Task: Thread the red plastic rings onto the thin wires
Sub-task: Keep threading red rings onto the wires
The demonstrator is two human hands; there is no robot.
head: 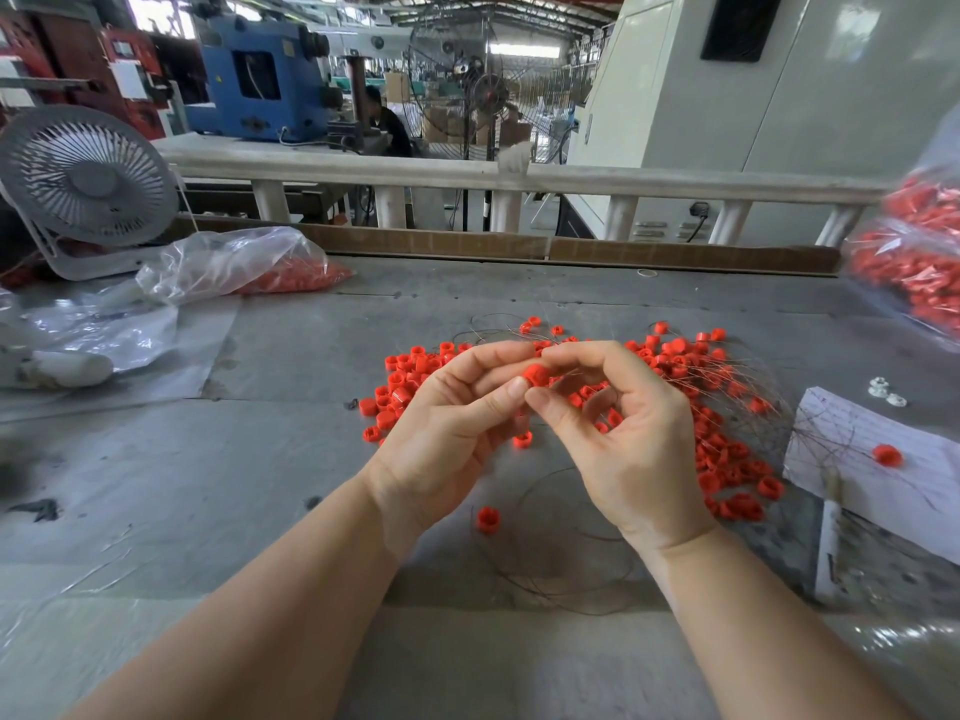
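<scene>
Both forearms reach in; left hand (441,413) and right hand (623,433) pinch one ring (536,375) together above the pile (727,449). Light, hard, probably slippery: hold its rim. Wire (571,579), hair-thin and springy, loops on the table (260,459).

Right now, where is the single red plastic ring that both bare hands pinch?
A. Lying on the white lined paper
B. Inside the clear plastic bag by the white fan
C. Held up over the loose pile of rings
C: the left hand and right hand meet fingertip to fingertip on one red plastic ring, raised above the loose pile of red rings on the grey table.
</scene>
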